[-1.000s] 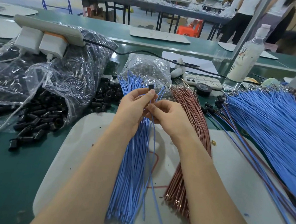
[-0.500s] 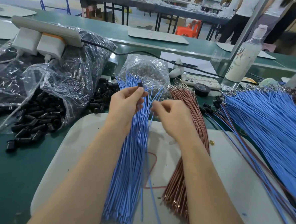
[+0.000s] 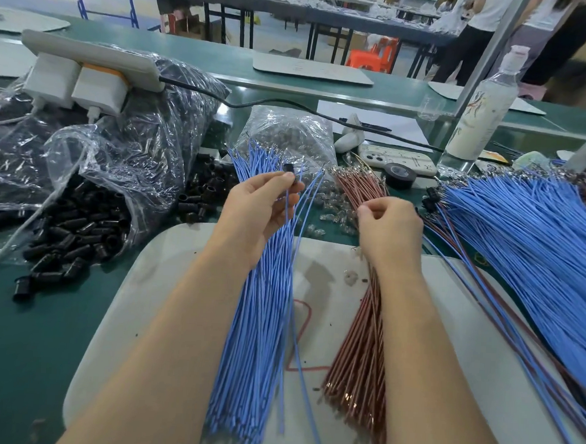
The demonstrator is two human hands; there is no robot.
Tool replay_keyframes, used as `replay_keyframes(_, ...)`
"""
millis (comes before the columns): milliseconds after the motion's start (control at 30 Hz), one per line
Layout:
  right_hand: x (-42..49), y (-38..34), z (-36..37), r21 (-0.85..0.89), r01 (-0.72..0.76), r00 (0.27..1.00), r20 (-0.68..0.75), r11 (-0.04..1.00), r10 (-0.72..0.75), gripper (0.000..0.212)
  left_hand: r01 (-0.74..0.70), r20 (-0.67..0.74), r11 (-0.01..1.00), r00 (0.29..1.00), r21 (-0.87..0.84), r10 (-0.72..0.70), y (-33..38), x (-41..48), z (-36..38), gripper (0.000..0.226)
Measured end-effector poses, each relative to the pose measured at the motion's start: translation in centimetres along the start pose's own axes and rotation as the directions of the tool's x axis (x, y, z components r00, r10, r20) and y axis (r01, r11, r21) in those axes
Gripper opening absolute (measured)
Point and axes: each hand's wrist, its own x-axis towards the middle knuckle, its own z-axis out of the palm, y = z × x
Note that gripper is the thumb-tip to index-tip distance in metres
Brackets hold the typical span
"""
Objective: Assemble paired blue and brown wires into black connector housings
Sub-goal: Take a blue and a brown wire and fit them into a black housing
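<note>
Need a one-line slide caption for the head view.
Left hand holds a black housing with a blue wire attached; right hand reaches over the brown wire bundle.

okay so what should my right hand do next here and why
Probably pinch one wire from the brown bundle. The left hand holds a black housing with a blue wire hanging from it and no brown one visible, and the right hand sits curled over that bundle.

Your left hand (image 3: 261,206) covers most of the black connector housing (image 3: 288,168); you cannot tell how its blue wire (image 3: 287,207) seats. Your right hand (image 3: 388,233) hides its own fingertips and any brown wire held. The finished harness pile (image 3: 540,257) runs off the right edge.
</note>
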Motion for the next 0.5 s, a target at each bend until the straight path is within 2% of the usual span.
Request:
replay_keyframes(100,0.2,-0.5,-0.6,0.346,-0.059,0.998,0.03,0.936,0.052,0.01,0.038,0.205,0.994,0.977,0.107,-0.059,0.0,-0.7,0.5,0.008)
replay_keyframes(167,0.2,-1.0,-0.8,0.629,-0.153,0.988,0.095,0.762,0.12,0.01,0.056,0.334,0.985,0.936,0.163,-0.108,-0.2,-1.2,1.0,0.007)
replay_keyframes(233,0.2,-1.5,-1.0,0.8,-0.182,0.982,0.117,0.571,0.149,0.012,0.078,0.4,0.979,0.905,0.188,-0.149,-0.3,-1.6,1.4,0.007)
replay_keyframes(300,0.1,-1.7,-1.1,0.87,-0.16,0.982,0.094,0.467,0.161,0.013,0.075,0.423,0.973,0.891,0.219,-0.164,-0.6,-1.7,1.6,0.008)
replay_keyframes(400,0.0,-1.8,-1.0,0.913,-0.165,0.981,0.112,0.374,0.158,0.012,0.003,0.41,0.969,0.905,0.249,-0.108,-1.0,-1.6,1.7,0.005)
replay_keyframes(433,0.0,-1.9,-0.9,0.911,-0.184,0.979,0.138,0.369,0.148,0.012,-0.025,0.391,0.971,0.917,0.24,-0.073,-1.1,-1.4,1.6,0.007)
replay_keyframes(467,0.0,-2.0,-0.8,0.885,-0.207,0.977,0.167,0.417,0.132,0.01,-0.05,0.366,0.974,0.93,0.222,-0.035,-1.1,-1.2,1.5,0.008)
replay_keyframes(500,-0.2,-2.0,-0.8,0.822,-0.227,0.974,0.199,0.522,0.11,0.01,-0.073,0.335,0.976,0.942,0.205,0.0,-1.0,-1.0,1.4,0.009)
